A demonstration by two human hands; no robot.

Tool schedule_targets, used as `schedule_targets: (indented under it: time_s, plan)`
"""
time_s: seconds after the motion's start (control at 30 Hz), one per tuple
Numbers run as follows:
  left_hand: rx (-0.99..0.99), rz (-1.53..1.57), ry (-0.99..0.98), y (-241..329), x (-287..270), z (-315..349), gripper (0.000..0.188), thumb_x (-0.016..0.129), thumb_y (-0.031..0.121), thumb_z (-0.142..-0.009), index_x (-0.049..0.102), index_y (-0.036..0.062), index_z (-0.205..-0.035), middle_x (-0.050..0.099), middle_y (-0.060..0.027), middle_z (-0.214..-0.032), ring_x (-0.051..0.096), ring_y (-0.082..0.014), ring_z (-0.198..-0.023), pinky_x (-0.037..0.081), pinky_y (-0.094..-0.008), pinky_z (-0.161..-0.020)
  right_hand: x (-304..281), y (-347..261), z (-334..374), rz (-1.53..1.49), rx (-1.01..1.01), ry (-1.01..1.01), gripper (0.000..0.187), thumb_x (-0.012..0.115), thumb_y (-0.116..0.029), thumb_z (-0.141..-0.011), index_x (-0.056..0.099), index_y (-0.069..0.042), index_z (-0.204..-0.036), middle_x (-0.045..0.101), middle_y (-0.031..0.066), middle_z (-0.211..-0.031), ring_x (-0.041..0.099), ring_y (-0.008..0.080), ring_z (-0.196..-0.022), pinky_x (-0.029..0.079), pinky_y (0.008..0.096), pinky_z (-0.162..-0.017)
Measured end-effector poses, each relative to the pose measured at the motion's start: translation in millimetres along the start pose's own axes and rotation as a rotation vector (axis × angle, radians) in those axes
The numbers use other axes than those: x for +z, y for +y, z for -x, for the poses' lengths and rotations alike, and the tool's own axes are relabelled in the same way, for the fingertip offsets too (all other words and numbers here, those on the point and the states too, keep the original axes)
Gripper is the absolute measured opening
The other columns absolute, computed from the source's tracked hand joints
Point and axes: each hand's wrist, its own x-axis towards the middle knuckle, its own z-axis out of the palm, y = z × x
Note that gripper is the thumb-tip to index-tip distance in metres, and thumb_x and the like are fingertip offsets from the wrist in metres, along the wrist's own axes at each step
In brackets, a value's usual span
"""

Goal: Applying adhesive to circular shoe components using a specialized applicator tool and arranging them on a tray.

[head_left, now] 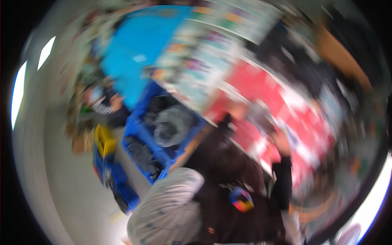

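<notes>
Motion smears the whole head view. My left hand is over a red-and-white work surface, its dark sleeve reaching in from below. To its right, my right hand is over the same surface, also in a dark sleeve. Between the two hands shows a greyish blurred thing, its kind too smeared to name. It seems close to both hands, but whether either one grips it I cannot make out. The fingers of both hands are lost in the blur.
Left of my arm stand blue bins with black parts and a clear plastic bag. A bright blue surface and rows of white-and-coloured packages lie beyond. Another person is at far left, near yellow and blue crates.
</notes>
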Motion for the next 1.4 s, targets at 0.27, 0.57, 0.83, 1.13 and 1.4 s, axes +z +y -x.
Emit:
schedule_targets:
  time_s: [0.27,0.57,0.83,1.13,1.4]
  plan:
    - [-0.393,0.569,0.400,21,-23,31,0.021,0.067,0.021,-0.076,0.075,0.0018,-0.078,0.070,-0.0231,-0.079,0.071,-0.0398,-0.078,0.055,-0.0493,-0.071,-22,19,37,-0.182,-0.127,0.211,0.030,0.055,-0.012,-0.079,0.073,0.002,-0.099,0.076,0.0079,-0.097,0.065,0.0146,-0.079,0.050,0.0266,-0.063]
    - [-0.460,0.517,0.467,40,-33,28,0.022,0.069,0.018,-0.078,0.073,-0.0037,-0.081,0.071,-0.0268,-0.086,0.071,-0.0438,-0.084,0.056,-0.0513,-0.075,-25,-4,64,-0.164,-0.001,0.209,0.038,0.052,-0.014,-0.080,0.068,0.002,-0.110,0.076,0.0092,-0.092,0.066,0.0149,-0.070,0.046,0.0255,-0.048]
    - [-0.304,0.607,0.404,72,-55,41,0.027,0.075,0.024,-0.071,0.071,-0.0020,-0.078,0.069,-0.0247,-0.080,0.070,-0.0427,-0.080,0.055,-0.0501,-0.069,-18,-26,89,-0.246,0.039,0.318,0.026,0.058,-0.011,-0.078,0.073,0.001,-0.096,0.072,0.0081,-0.093,0.055,0.0159,-0.046,0.038,0.0257,-0.037]
    - [-0.289,1.317,0.373,18,-94,103,0.023,0.074,0.019,-0.088,0.066,-0.0014,-0.093,0.069,-0.0090,-0.083,0.071,-0.0173,-0.077,0.057,-0.0324,-0.064,-25,-44,100,-0.180,0.032,0.265,0.034,0.053,-0.009,-0.078,0.066,-0.003,-0.110,0.074,0.0065,-0.092,0.071,0.0144,-0.081,0.047,0.0240,-0.049]
    - [-0.148,1.966,0.362,-14,-115,148,0.022,0.063,0.010,-0.096,0.056,0.0007,-0.114,0.064,-0.0105,-0.108,0.070,-0.0224,-0.096,0.060,-0.0361,-0.085,-28,-30,81,-0.206,-0.051,0.240,0.033,0.053,-0.006,-0.078,0.066,-0.002,-0.108,0.074,0.0062,-0.091,0.068,0.0133,-0.074,0.045,0.0219,-0.047]
